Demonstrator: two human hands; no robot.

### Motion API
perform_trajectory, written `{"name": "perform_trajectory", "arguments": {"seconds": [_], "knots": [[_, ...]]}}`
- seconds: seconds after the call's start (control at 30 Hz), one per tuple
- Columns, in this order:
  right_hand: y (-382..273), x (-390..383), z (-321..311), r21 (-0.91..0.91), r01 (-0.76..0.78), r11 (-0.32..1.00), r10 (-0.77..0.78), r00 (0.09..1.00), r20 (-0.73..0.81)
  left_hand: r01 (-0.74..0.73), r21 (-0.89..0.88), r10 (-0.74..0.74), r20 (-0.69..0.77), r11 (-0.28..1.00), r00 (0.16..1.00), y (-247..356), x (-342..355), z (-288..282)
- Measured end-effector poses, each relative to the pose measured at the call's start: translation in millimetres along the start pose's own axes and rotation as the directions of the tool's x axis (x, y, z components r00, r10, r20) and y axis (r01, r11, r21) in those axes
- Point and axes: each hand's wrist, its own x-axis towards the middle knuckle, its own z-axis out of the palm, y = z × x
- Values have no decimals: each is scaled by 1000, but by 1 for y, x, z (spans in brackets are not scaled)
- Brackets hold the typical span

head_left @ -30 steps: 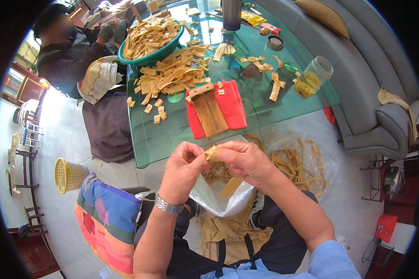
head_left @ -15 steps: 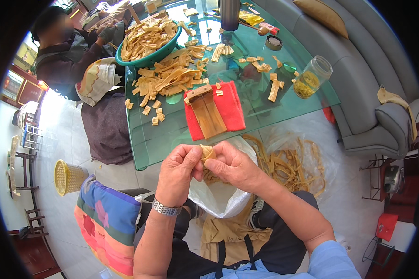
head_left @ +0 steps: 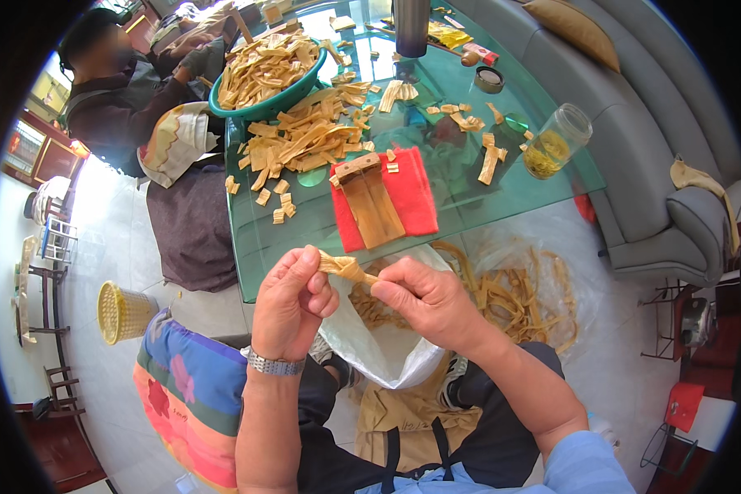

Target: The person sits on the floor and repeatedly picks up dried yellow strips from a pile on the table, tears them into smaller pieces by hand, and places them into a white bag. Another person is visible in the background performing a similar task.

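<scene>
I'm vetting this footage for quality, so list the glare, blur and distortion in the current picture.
Head view: glare washes out part of the floor at left; head view: bright reflections on the table toward the top; head view: fisheye bends the sofa outline, with black around the rim; head view: left hand, right hand and strip look fairly sharp.

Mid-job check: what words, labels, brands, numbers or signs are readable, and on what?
Striped fabric piece: small dark lettering, too small to read surely.
Tan sheet: dark marks, too unclear to read.
Yellow packet, red packet: any print too small to read.
Held strip: no text visible.
</scene>
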Motion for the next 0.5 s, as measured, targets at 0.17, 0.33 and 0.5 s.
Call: {"name": "perform_trajectory", "arguments": {"seconds": [0.17,0.33,0.5], "knots": [[14,4,1,23,155,988,-153,985,-83,-4,212,10,-28,977,1000,-16,-6,22],[22,3,10,72,87,994,-87,996,6,52,277,-43,-40,959,998,-28,-4,28],[6,-6,0,-154,57,986,-43,995,89,95,262,-92,-24,960,996,-21,-5,12]]}}
